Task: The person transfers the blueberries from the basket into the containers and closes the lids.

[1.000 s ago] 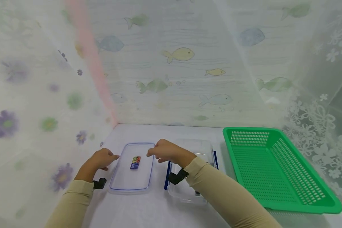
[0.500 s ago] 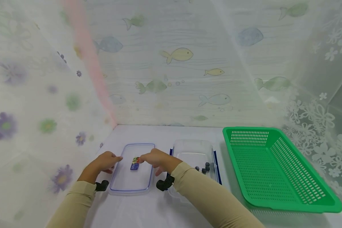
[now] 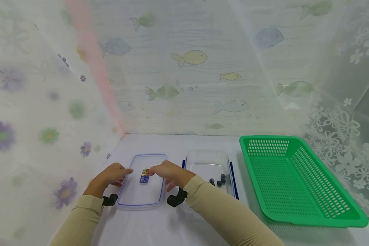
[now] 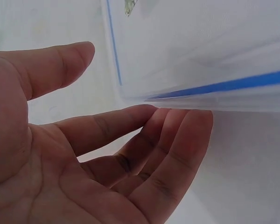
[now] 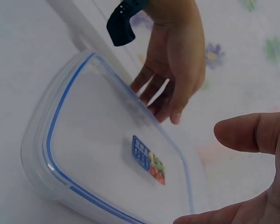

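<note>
A clear plastic lid (image 3: 152, 194) with a blue seal line lies flat on the table, a small label (image 3: 144, 176) near its middle. At its left edge is my left hand (image 3: 114, 173); in the left wrist view the fingertips (image 4: 198, 119) meet the lid's side, and the thumb stands apart from it. My right hand (image 3: 170, 172) reaches over the lid's right edge, thumb and fingers spread, as the right wrist view shows. To the right stands a clear food container (image 3: 206, 157) with several blueberries (image 3: 219, 183) inside, partly hidden by my right arm.
A large green plastic basket (image 3: 295, 191) stands on the right of the table. Blue clips (image 3: 234, 181) hang out along the container's sides. White printed curtains (image 3: 190, 75) close off the back and sides of the white table (image 3: 178, 143).
My right hand has moved left and lower, from beside the container to over the lid, uncovering the blueberries. My left hand has shifted slightly right to the lid's left edge.
</note>
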A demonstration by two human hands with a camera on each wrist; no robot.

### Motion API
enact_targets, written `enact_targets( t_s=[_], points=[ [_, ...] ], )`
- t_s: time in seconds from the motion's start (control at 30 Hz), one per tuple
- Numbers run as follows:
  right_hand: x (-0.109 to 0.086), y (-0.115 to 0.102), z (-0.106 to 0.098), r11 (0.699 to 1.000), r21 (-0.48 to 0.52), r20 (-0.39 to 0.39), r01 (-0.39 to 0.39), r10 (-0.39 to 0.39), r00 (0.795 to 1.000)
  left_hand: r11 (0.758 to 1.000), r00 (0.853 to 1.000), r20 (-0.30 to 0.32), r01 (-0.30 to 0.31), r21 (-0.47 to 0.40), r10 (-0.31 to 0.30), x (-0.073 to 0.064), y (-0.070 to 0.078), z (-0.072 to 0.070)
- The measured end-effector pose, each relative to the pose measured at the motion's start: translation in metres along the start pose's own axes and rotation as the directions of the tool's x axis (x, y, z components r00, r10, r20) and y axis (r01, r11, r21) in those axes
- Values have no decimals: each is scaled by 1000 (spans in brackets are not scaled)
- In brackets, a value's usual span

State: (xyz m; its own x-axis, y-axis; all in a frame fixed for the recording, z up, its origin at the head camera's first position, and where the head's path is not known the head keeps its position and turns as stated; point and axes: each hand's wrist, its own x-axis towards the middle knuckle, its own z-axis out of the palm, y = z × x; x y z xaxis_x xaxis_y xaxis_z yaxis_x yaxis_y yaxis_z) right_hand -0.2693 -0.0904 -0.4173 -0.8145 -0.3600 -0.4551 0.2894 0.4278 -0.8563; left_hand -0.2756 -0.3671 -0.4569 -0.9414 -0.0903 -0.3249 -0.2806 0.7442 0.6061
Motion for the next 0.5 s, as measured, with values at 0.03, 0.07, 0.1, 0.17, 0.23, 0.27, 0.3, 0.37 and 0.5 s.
enact_targets(
  t_s=[0.03,0.07,0.1,0.17,0.23,0.27,0.3,0.37,0.5],
  points=[
    [0,0,0,1000,3,0,1,-1,1000,1000,1000,4,4,-17,-4,0,-1,0],
    [-1,0,0,1000,6,-1,0,0,1000,999,1000,9,12,-33,-12,1,-2,-1],
    [-1,-1,0,1000,10,-2,-1,1,1000,998,1000,12,20,-51,-19,1,-3,-1],
    [-2,-2,0,1000,9,-8,2,-2,1000,995,999,24,30,-100,-28,0,-5,-2],
    [-3,-4,-1,1000,9,-13,10,-10,1000,987,999,37,39,-154,-34,-2,-5,-3],
    [-4,-4,-2,1000,8,-15,16,-16,1000,982,998,41,47,-183,-40,-4,-5,-4],
    [-4,-5,-3,1000,3,-16,25,-25,1000,975,998,45,51,-216,-42,-6,-4,-5],
    [-6,-7,-4,999,-21,-18,47,-48,999,959,997,55,64,-276,-51,-10,-2,-8],
    [-13,-10,-9,994,-68,-29,91,-93,995,933,996,69,71,-353,-50,-16,4,-13]
  ],
)
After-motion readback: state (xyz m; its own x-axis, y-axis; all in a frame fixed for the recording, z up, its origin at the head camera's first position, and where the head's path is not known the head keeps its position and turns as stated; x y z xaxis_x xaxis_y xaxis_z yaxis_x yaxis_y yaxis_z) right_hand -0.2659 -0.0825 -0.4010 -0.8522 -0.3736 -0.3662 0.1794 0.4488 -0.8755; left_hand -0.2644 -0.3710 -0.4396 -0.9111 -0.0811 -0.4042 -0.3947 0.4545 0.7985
